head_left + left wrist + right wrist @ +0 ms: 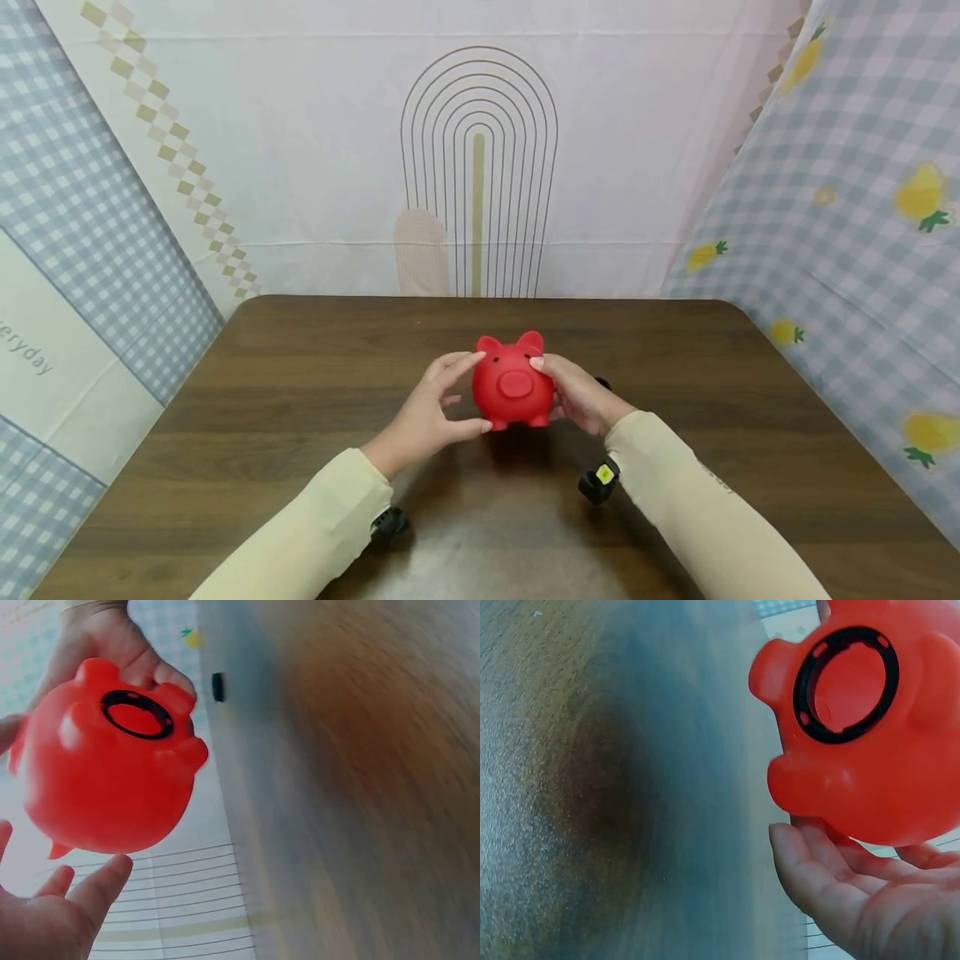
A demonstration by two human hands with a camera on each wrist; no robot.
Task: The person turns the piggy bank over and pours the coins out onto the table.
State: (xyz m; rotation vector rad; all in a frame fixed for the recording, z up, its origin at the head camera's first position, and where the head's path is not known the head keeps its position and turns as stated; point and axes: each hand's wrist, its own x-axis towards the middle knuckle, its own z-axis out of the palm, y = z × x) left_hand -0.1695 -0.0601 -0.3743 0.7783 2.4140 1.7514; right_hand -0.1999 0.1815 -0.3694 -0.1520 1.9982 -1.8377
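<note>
A red piggy bank faces me over the middle of the table, above its shadow. My right hand grips its right side, thumb on the face beside the eye and fingers around the side. In the right wrist view, the fingers of this right hand reach under a foot of the piggy bank. My left hand is spread at the other side, index fingertip by the ear and thumb tip near a foot. A black-ringed hole shows in the underside.
The brown wooden table spreads around both arms, its far edge along a white patterned cloth. Checked cloth hangs at the left and at the right. Black wrist devices hang below the sleeves.
</note>
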